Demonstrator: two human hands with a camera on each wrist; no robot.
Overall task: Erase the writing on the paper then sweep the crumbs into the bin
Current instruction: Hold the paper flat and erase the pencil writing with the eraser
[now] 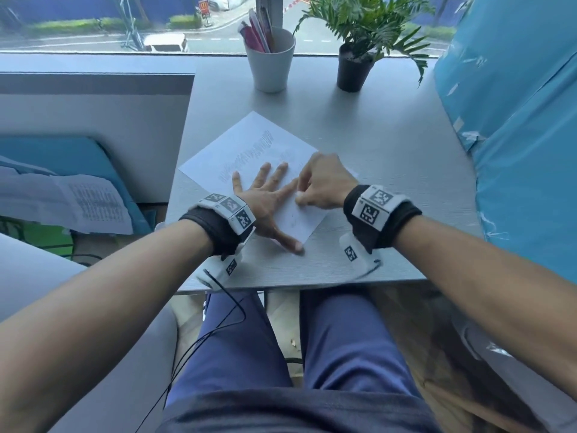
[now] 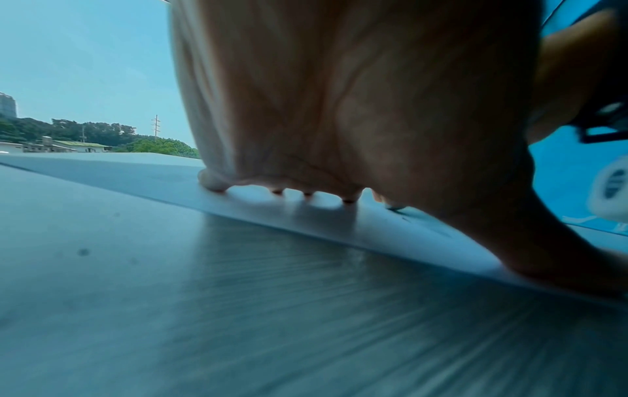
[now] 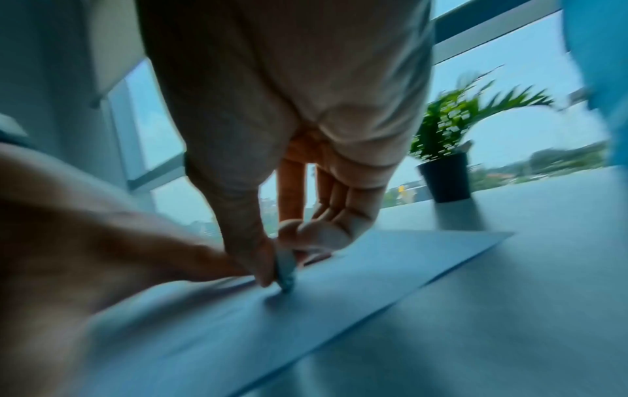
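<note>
A white sheet of paper with lines of pencil writing lies skewed on the grey table. My left hand lies flat on the paper with fingers spread, its thumb at the sheet's near corner. My right hand pinches a small eraser between thumb and fingers, its tip pressed onto the paper next to the left hand. In the left wrist view the left hand's fingertips touch the paper. No bin is in view.
A white cup of pens and a potted plant stand at the table's far edge by the window. Blue-wrapped material rises along the right side. Printed papers lie on a blue surface to the left.
</note>
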